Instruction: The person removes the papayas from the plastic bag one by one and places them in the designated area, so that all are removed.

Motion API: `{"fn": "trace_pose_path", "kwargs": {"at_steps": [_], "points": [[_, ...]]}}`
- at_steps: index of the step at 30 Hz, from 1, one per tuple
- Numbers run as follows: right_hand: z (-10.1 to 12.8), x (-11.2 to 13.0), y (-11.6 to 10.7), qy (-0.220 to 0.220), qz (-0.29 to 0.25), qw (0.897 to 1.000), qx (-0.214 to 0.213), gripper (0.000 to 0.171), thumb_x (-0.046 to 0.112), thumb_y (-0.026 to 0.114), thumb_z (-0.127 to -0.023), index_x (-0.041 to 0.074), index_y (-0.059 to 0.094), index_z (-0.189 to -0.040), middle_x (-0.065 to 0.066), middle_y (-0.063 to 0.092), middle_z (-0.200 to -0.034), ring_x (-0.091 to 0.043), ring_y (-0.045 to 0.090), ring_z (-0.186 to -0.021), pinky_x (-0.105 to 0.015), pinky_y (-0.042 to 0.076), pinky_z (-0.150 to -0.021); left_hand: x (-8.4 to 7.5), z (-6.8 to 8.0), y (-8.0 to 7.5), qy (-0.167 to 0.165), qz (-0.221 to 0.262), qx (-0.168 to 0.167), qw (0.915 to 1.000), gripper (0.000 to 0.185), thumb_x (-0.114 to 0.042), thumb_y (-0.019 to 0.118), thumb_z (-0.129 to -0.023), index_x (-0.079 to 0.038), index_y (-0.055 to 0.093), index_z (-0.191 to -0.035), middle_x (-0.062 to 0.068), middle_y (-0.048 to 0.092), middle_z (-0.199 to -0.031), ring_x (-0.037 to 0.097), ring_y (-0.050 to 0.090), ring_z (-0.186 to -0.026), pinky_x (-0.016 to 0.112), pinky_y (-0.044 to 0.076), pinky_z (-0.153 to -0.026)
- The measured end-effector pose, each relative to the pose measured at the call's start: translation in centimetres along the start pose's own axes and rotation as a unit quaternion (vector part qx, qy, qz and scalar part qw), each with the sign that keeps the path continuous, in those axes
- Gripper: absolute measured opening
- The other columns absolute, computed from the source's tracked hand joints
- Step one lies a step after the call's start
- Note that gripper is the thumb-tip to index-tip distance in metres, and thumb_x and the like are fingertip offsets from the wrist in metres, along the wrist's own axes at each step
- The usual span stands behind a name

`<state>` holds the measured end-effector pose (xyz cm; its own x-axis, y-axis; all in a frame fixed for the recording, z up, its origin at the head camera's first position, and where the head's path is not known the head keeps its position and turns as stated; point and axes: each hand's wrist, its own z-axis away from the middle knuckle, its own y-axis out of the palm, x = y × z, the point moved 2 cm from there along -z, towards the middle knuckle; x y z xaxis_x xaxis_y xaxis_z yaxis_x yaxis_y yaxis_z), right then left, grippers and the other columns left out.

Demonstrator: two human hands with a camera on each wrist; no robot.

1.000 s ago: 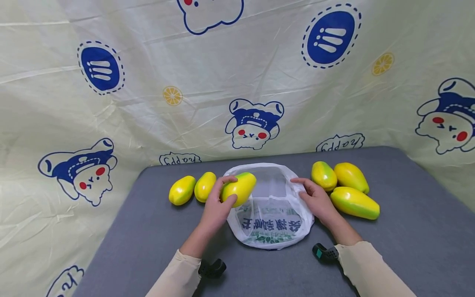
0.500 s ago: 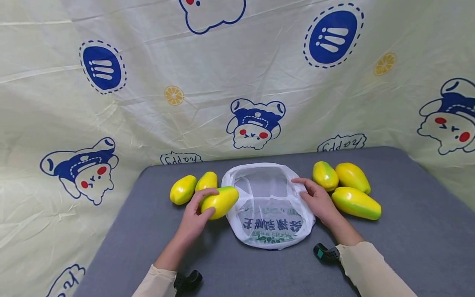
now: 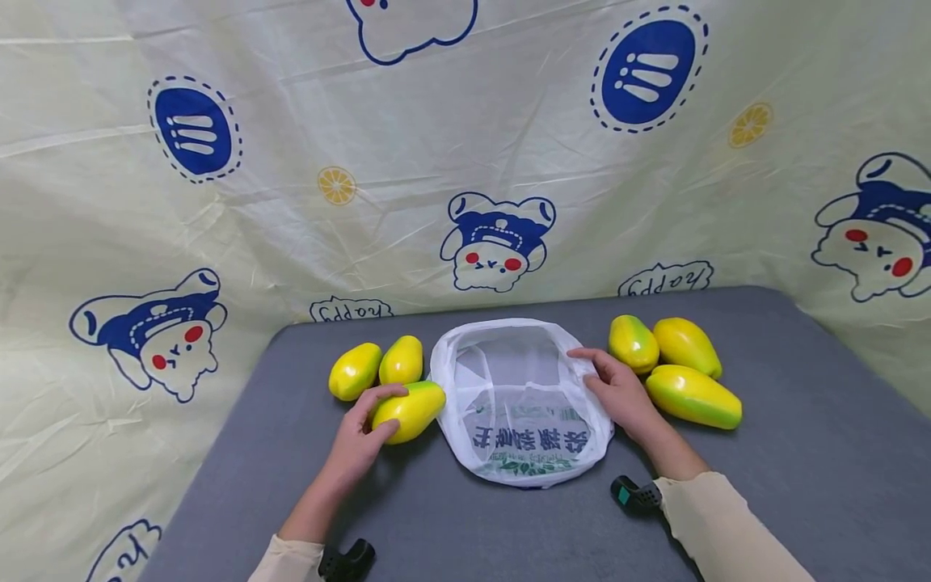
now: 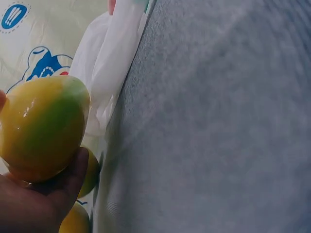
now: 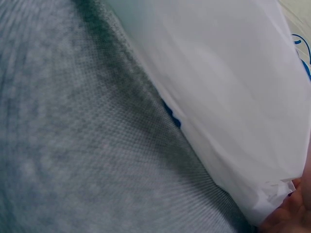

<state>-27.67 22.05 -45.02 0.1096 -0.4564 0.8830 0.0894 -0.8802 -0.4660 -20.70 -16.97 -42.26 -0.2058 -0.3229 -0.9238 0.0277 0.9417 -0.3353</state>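
Observation:
My left hand (image 3: pixel 360 428) grips a yellow-green papaya (image 3: pixel 412 413), its thumb on the near side and fingers over the far side. This papaya overlaps the bag's left edge in the head view. In the left wrist view the papaya (image 4: pixel 46 126) lies across my palm with its green patch showing. A white plastic bag (image 3: pixel 454 453), printed with dark characters and green leaves, sits wide open in the middle of the table. At its right rim my right hand (image 3: pixel 621 396) pinches the plastic. The right wrist view is filled mostly by the bag's white side (image 5: pixel 228 92).
Two papayas, a left one (image 3: pixel 355 372) and a nearer one (image 3: pixel 402 360), lie behind my left hand. Beyond my right hand rest three more papayas (image 3: pixel 694 396) close together. The grey table (image 3: pixel 465 533) ends at a patterned cloth (image 3: pixel 393 250) behind.
The left hand has carried the papaya from over the bag's left rim leftward and nearer, to beside the bag. My right hand has stayed at the bag's rim.

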Motion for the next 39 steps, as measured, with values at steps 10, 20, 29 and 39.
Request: {"fn": "trace_pose_path", "kwargs": {"at_steps": [10, 20, 29, 39], "points": [[-0.1, -0.1, 0.1, 0.001, 0.002, 1.0, 0.001, 0.04, 0.012, 0.044, -0.104, 0.018, 0.052, -0.142, -0.015, 0.045, -0.154, -0.03, 0.052, -0.12, -0.048, 0.046, -0.105, 0.9, -0.2, -0.7, -0.039, 0.015, 0.017, 0.999, 0.039, -0.008, 0.058, -0.091, -0.014, 0.061, -0.13, 0.006, 0.054, -0.145, 0.026, 0.045, -0.131, 0.05, 0.031, -0.117], [-0.1, -0.2, 0.0, 0.001, -0.005, 1.0, 0.004, 0.04, 0.012, 0.045, -0.104, 0.019, 0.052, -0.143, -0.015, 0.042, -0.156, -0.034, 0.049, -0.127, -0.057, 0.041, -0.111, 1.5, -0.3, -1.0, -0.052, 0.024, 0.005, 0.9984, 0.039, -0.006, 0.056, -0.092, -0.013, 0.062, -0.13, 0.004, 0.057, -0.141, 0.023, 0.046, -0.128, 0.044, 0.033, -0.113], [-0.1, -0.2, 0.2, 0.001, -0.005, 1.0, 0.001, 0.04, 0.01, 0.045, -0.104, 0.018, 0.052, -0.142, -0.015, 0.043, -0.156, -0.034, 0.05, -0.126, -0.057, 0.041, -0.112, 1.8, -0.2, -1.2, -0.045, 0.015, -0.022, 0.9986, 0.037, -0.003, 0.055, -0.092, -0.011, 0.063, -0.128, 0.004, 0.057, -0.141, 0.02, 0.045, -0.127, 0.043, 0.032, -0.112], [-0.1, -0.1, 0.2, 0.002, -0.003, 1.0, 0.0, 0.04, 0.01, 0.044, -0.104, 0.019, 0.052, -0.142, -0.014, 0.043, -0.156, -0.032, 0.051, -0.123, -0.055, 0.044, -0.109, 1.9, -0.3, -1.3, -0.052, 0.004, -0.037, 0.998, 0.037, -0.002, 0.057, -0.089, -0.011, 0.064, -0.125, 0.003, 0.055, -0.141, 0.019, 0.042, -0.13, 0.047, 0.031, -0.114]]}}
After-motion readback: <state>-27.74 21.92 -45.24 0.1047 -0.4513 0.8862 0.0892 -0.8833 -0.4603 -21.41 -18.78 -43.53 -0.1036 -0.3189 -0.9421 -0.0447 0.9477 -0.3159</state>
